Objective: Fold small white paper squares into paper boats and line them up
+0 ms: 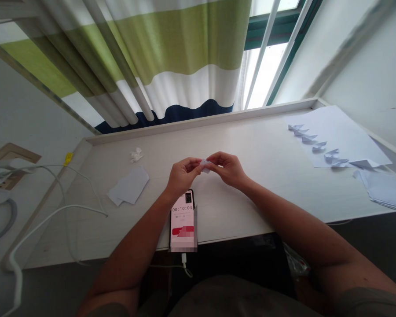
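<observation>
A small folded piece of white paper (pixel 205 166) is pinched between both my hands, above the middle of the desk. My left hand (pixel 185 175) grips its left side with thumb and fingertips. On the other side my right hand (pixel 229 168) holds it the same way. Fingers cover much of the paper, so its full shape is hidden. Just below my left hand lies a phone (pixel 182 220) with a timer on its screen, partly behind my left forearm.
Several small folded paper pieces (pixel 319 146) stand in a row on a large white sheet (pixel 341 132) at right. A paper stack (pixel 387 189) lies near the right edge. Left are loose paper pieces (pixel 130 185), a crumpled tissue (pixel 136 154) and white cables (pixel 66 209).
</observation>
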`<state>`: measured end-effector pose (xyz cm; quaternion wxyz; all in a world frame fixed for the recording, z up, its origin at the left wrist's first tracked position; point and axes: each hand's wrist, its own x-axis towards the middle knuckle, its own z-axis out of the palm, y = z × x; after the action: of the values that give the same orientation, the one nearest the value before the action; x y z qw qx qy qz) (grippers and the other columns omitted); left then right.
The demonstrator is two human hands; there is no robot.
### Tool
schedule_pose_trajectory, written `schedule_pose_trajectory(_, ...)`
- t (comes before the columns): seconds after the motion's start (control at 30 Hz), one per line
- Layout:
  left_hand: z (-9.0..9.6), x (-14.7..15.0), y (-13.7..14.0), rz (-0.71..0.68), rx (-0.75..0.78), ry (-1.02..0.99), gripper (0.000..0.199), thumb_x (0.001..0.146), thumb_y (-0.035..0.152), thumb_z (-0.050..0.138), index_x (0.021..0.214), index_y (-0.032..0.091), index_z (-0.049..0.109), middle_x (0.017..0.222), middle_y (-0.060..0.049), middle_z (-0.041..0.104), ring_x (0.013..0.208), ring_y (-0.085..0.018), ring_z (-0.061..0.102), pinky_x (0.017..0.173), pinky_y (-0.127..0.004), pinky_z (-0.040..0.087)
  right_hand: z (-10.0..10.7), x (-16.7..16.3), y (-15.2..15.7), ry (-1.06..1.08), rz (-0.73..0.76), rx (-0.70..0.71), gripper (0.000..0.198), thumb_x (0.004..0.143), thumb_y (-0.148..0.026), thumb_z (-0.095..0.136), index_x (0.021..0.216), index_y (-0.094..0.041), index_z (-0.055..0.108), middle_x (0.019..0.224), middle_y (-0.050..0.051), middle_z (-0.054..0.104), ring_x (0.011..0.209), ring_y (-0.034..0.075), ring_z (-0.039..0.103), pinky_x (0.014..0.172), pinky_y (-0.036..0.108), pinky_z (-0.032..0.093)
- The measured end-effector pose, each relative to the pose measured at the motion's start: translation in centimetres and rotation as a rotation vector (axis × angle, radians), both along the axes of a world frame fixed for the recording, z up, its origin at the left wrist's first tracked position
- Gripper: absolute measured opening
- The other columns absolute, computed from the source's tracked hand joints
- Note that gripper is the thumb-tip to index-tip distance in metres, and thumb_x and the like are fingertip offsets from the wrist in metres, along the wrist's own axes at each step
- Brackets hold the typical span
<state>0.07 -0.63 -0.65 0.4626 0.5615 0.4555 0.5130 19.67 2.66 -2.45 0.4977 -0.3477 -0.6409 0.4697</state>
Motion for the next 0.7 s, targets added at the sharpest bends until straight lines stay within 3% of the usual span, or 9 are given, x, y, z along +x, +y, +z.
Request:
schedule_pose_trajectory(0.23,0.12,-0.4,-0.08,-0.039,-0.051,0.029,0.04,0.076,0.047,0.097,0.099,0.017,0.084,0.086,-0.009,0.085,0.079,-0.023,0.081,0.075,-0.035,0.065,-0.33,0.22,0.33,0.038,0.067,-0.11,0.055,0.075,-0.066,0.093,0.106,-0.021,0.084,0.084,0.006,0.082,0.077,0.022,0.078,0.076,0.039,0.065)
schedule_pose_trajectory(0.43,0.0,-0.22,0.0,-0.074,-0.053,0.007,0.04,0.076,0.052,0.095,0.092,0.016,0.083,0.084,-0.009,0.084,0.077,-0.023,0.081,0.07,-0.035,0.065,-0.04,0.33,0.33,0.044,0.098,-0.141,0.049,0.074,-0.065,0.094,0.089,-0.019,0.083,0.088,0.008,0.085,0.081,0.023,0.081,0.078,0.039,0.066)
schedule_pose_trajectory(0.7,0.07,-0.29,0.01,-0.073,-0.11,0.002,0.039,0.076,0.049,0.095,0.089,0.015,0.082,0.083,-0.011,0.084,0.077,-0.024,0.082,0.069,-0.033,0.064,-0.43,-0.18,0.06,0.083,0.091,-0.137,0.051,0.075,-0.068,0.092,0.084,-0.02,0.078,0.084,0.007,0.082,0.076,0.021,0.076,0.075,0.039,0.063)
